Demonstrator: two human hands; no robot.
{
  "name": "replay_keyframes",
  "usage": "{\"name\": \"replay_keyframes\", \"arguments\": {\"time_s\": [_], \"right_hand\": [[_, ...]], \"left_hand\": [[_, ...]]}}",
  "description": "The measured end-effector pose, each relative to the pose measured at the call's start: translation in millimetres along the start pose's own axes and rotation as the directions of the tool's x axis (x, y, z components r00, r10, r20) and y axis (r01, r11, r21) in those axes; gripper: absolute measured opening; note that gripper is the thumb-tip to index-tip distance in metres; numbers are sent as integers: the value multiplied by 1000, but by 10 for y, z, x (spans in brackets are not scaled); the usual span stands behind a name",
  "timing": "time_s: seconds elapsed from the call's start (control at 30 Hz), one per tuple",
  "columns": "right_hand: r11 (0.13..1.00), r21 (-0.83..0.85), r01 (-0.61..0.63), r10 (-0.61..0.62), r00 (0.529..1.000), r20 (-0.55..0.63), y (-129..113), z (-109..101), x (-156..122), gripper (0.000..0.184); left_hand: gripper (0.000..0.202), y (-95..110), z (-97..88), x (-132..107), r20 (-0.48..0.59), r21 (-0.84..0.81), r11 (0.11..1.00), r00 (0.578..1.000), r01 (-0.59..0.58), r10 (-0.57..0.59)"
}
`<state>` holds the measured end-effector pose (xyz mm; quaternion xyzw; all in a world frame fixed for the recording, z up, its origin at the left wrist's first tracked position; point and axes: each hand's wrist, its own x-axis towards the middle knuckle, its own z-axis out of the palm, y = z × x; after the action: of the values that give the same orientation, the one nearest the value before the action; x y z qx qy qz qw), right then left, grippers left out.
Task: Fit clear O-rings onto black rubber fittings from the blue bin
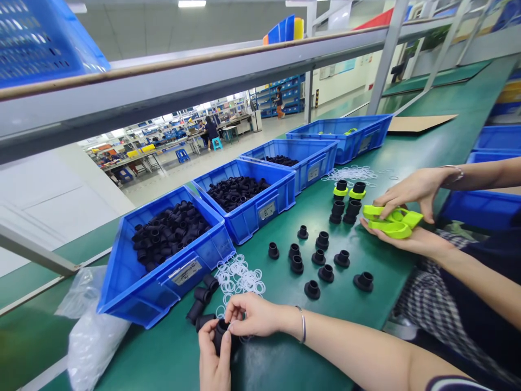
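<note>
My left hand [215, 355] is closed around a black ribbed plastic fitting [222, 327], held mouth up above the green bench near its front edge. Over the fitting's mouth, my right hand [254, 317] is pinched, its fingertips at the rim; what lies between them is too small to make out. Just behind my hands spreads a loose pile of white rings [240, 277]. Several more black fittings [202, 295] lie beside the nearest bin. To the right of the pile, several flanged black pieces [319, 256] stand on the green bench [280, 293].
Blue bins [166, 296] holding black parts line the bench's back. At right, a co-worker's hands [411, 217] hold yellow-green parts [393, 220] beside stacked fittings [352, 212]. More white rings [352, 174] lie farther back. A plastic bag [91, 336] hangs at left; a shelf [195, 70] crosses overhead.
</note>
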<state>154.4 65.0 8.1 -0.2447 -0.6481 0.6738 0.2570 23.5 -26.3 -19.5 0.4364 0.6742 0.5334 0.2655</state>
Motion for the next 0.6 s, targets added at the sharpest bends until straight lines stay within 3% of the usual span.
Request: {"name": "replay_keyframes", "arguments": {"time_s": [0.1, 0.23, 0.33, 0.6], "right_hand": [[995, 89, -34, 29, 998, 64, 1, -27, 5, 16], [981, 188, -42, 14, 989, 149, -8, -52, 10, 47], [981, 191, -41, 5, 984, 180, -9, -48, 18, 58], [988, 152, -10, 4, 999, 41, 40, -25, 46, 50]], "left_hand": [[60, -2, -3, -10, 4, 11, 1000, 1000, -10, 10], [57, -75, -12, 11, 18, 23, 999, 999, -36, 35], [55, -119, -36, 46, 26, 17, 1000, 999, -25, 24], [43, 106, -140, -13, 173, 48, 998, 985, -33, 24]]}}
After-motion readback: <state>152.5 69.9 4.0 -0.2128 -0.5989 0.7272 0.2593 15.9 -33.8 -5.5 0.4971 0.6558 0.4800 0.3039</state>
